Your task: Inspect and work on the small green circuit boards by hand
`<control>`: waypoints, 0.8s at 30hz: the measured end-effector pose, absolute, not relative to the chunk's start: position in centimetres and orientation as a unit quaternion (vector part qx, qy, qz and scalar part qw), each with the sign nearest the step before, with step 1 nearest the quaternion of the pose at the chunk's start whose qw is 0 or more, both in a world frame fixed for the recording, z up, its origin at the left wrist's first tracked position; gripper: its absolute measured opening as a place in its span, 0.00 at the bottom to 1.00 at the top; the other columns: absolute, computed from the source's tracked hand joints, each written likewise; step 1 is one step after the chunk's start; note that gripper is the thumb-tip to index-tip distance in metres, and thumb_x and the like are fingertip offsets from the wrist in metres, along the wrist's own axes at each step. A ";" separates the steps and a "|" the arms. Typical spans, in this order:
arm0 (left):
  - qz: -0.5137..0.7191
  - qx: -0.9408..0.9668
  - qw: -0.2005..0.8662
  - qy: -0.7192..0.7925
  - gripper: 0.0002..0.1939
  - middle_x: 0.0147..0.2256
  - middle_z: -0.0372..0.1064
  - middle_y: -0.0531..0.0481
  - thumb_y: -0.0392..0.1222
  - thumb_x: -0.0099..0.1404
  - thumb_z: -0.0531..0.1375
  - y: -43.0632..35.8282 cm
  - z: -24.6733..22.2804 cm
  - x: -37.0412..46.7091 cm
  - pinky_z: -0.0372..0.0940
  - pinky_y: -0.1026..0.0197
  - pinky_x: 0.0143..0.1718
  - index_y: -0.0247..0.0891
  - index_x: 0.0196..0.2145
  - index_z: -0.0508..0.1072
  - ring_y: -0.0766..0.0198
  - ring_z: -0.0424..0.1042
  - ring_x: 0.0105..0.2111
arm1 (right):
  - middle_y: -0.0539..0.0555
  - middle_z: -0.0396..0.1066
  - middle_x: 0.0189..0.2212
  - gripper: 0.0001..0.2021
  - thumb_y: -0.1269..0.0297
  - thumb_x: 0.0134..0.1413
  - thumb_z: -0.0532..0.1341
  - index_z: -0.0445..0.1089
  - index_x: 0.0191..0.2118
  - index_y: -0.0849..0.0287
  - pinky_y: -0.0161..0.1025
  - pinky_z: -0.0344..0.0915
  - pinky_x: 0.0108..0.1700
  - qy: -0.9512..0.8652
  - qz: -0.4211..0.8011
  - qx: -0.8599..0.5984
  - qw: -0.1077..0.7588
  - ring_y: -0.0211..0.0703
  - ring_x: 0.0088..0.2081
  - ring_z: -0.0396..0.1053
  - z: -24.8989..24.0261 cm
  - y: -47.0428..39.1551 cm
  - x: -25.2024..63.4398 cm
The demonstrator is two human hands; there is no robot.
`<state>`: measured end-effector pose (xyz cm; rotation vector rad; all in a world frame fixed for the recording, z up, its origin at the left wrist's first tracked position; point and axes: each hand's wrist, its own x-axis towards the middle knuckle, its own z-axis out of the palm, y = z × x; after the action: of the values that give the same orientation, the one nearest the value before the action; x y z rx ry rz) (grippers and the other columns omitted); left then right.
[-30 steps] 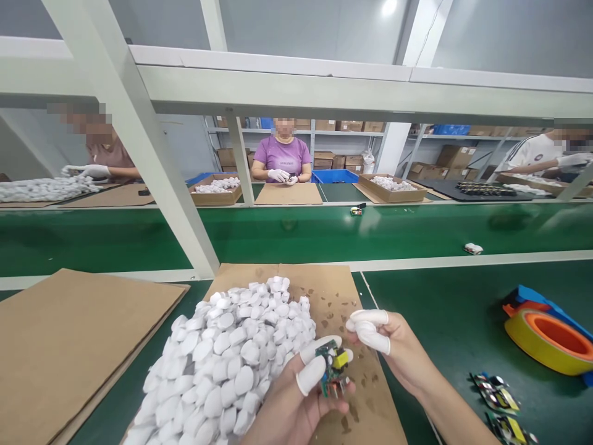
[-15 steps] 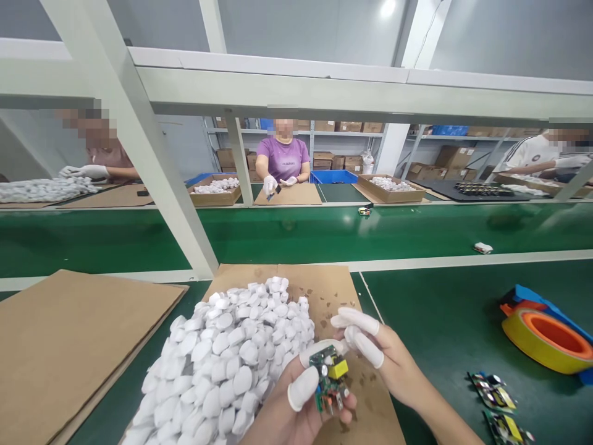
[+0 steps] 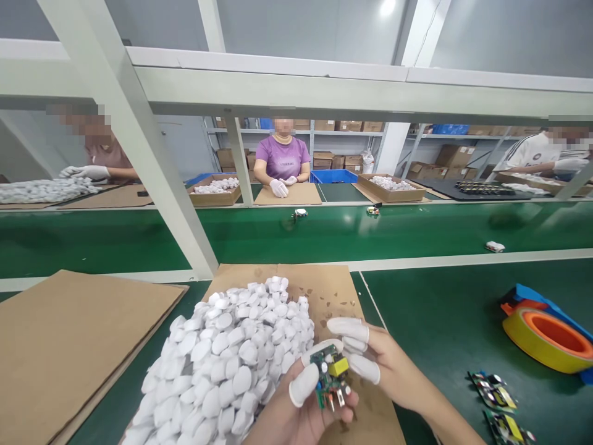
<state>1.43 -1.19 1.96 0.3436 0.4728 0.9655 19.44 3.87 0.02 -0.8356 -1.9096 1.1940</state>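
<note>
My left hand (image 3: 301, 405), with white finger cots, grips a small green circuit board (image 3: 330, 378) that carries a yellow component and metal prongs. My right hand (image 3: 370, 361), also in finger cots, reaches in from the right, its fingertips touching the board's right side. Both hands hover over a stained cardboard sheet (image 3: 331, 290). A big heap of white plastic shells (image 3: 231, 361) lies on that sheet just left of my hands.
A second cardboard sheet (image 3: 69, 346) lies at left. Orange and yellow tape rolls (image 3: 549, 337) and loose circuit boards (image 3: 493, 390) sit at right. A green conveyor belt (image 3: 324, 232) carries small parts. Three other people work across it beside boxes (image 3: 391, 188).
My right hand has moved left and closed in on the board until its fingertips touch it. The parts on the conveyor have drifted right, and a new one appeared near the middle.
</note>
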 end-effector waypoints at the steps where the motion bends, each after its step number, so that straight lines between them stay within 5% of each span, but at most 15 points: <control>1: 0.462 0.157 0.843 0.225 0.14 0.32 0.80 0.47 0.46 0.51 0.69 -1.1 1.9 1.4 0.69 0.66 0.31 0.36 0.35 0.81 0.62 0.77 0.31 | 0.57 0.66 0.53 0.17 0.64 0.60 0.58 0.68 0.54 0.50 0.41 0.64 0.54 -0.752 0.466 -0.312 0.346 0.48 0.53 0.66 0.4 3.9 19.6; 6: 0.454 0.141 0.851 0.223 0.14 0.31 0.79 0.46 0.44 0.51 0.69 -1.0 1.8 1.5 0.68 0.65 0.33 0.34 0.35 0.80 0.62 0.77 0.32 | 0.55 0.67 0.41 0.17 0.67 0.64 0.52 0.66 0.56 0.50 0.40 0.67 0.45 -0.782 0.418 -0.340 0.313 0.44 0.42 0.69 1.1 3.8 19.9; 12: 0.450 0.172 0.849 0.216 0.14 0.37 0.80 0.48 0.46 0.50 0.69 -1.2 1.1 1.7 0.69 0.65 0.34 0.44 0.37 0.81 0.60 0.77 0.35 | 0.51 0.73 0.30 0.11 0.63 0.55 0.65 0.74 0.45 0.45 0.39 0.70 0.35 -0.670 0.370 -0.349 0.540 0.44 0.32 0.71 0.7 2.7 20.1; 18: 0.435 0.270 0.845 0.157 0.21 0.37 0.77 0.47 0.46 0.51 0.69 -0.9 -0.8 2.2 0.67 0.66 0.35 0.48 0.45 0.76 0.63 0.76 0.36 | 0.49 0.81 0.33 0.13 0.56 0.54 0.65 0.73 0.46 0.33 0.45 0.74 0.37 -0.723 0.366 -0.183 0.556 0.50 0.37 0.75 1.6 1.5 19.4; 24: 0.462 0.347 0.807 0.123 0.17 0.31 0.77 0.44 0.49 0.51 0.69 -0.5 -1.3 2.8 0.66 0.58 0.42 0.39 0.38 0.79 0.59 0.76 0.34 | 0.47 0.81 0.32 0.12 0.52 0.53 0.65 0.72 0.45 0.28 0.51 0.71 0.45 -0.742 0.401 -0.169 0.509 0.54 0.43 0.76 0.6 1.6 18.8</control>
<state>2.83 -0.51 -1.26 0.7429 0.2630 0.9895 18.85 1.62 0.61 -0.4079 -1.7883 0.9661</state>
